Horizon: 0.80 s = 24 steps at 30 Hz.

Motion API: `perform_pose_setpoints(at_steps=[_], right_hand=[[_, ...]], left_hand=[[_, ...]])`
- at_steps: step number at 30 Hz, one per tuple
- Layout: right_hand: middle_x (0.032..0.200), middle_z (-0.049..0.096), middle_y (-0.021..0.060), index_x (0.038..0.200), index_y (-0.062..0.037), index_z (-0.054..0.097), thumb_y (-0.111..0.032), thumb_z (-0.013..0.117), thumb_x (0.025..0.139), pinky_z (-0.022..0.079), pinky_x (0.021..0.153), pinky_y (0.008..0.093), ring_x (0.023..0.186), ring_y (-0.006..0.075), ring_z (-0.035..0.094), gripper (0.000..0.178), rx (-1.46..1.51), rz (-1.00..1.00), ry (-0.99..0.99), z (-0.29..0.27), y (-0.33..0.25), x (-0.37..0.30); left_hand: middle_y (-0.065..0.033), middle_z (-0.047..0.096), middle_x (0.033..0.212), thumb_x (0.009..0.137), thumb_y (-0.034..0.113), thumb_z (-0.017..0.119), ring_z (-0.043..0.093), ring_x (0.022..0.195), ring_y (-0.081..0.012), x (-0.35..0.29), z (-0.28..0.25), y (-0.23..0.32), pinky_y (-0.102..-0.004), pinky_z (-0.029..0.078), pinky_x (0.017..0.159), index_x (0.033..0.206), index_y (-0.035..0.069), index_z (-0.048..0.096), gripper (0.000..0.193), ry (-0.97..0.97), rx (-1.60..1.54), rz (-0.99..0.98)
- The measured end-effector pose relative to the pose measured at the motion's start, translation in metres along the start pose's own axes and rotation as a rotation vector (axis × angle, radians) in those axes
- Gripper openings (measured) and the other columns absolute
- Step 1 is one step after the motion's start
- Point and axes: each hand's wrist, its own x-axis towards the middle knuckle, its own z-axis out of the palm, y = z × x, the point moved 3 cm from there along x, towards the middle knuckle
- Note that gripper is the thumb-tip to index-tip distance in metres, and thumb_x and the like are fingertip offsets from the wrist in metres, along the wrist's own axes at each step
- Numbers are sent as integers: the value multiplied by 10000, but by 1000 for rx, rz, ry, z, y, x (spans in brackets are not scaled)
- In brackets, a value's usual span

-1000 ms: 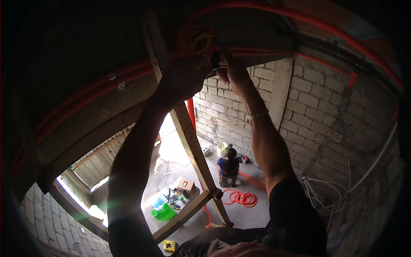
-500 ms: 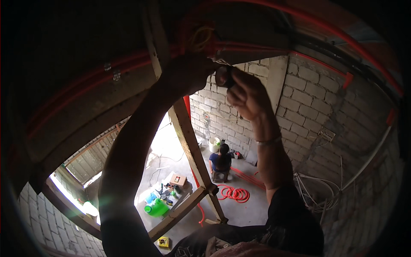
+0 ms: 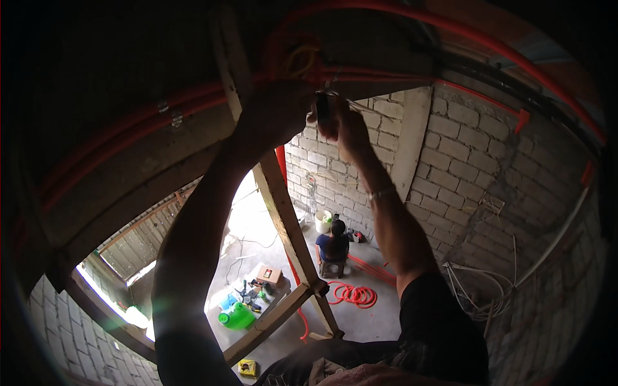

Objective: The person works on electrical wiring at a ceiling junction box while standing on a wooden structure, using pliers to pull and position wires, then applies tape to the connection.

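Both my arms reach up overhead to a beam. My right hand (image 3: 346,132) is closed around a small dark round roll, which looks like black electrical tape (image 3: 322,108); it is seen nearly edge-on. Right beside it, my left hand (image 3: 273,116) is in deep shadow. Its fingers look closed, but what they hold is hidden. Thin pale wires (image 3: 351,103) show just behind my right fingers. Above the hands hang a yellow coil of wire (image 3: 301,61) and red conduit (image 3: 357,69).
A wooden brace (image 3: 283,212) rises close by on my left. Far below, a person (image 3: 333,243) sits on a stool near a white bucket (image 3: 323,222). On the floor lie a red hose coil (image 3: 354,294), a green jug (image 3: 237,316) and a cardboard box (image 3: 269,275). Block walls (image 3: 460,135) stand around.
My right hand has moved left and slightly up, closer to my left hand. The roll has turned from showing its round face to nearly edge-on. My left hand stays nearly in place.
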Motion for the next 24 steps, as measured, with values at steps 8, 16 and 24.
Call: perform_pose_setpoints(at_steps=[8, 16, 24], right_hand=[[497, 419, -26, 870, 13, 628, -208, 522, 914, 285, 436, 224, 440, 37, 358, 249, -35, -98, -10, 26, -5, -57], [482, 343, -75, 922, -42, 588, -278, 504, 917, 208, 386, 178, 391, 31, 262, 250, 524, 200, -180, -5, -64, -18], [449, 344, -41, 828, -9, 628, -536, 272, 943, 214, 373, 221, 377, 55, 264, 646, -253, 171, -84, -15, -44, 21]], left_hand=[[-80, 637, 951, 859, 176, 548, 627, 832, -238, 0, 9, -7, -358, 502, 740, 1017, 124, 643, 191, -44, 135, 37], [-68, 627, 841, 771, 97, 564, 628, 784, -231, 2, 13, 5, -359, 500, 651, 965, 130, 629, 207, -28, 300, 333], [-101, 644, 896, 875, 224, 568, 641, 805, -221, 6, -4, 11, -335, 495, 701, 1015, 84, 642, 211, -175, -17, -111]])
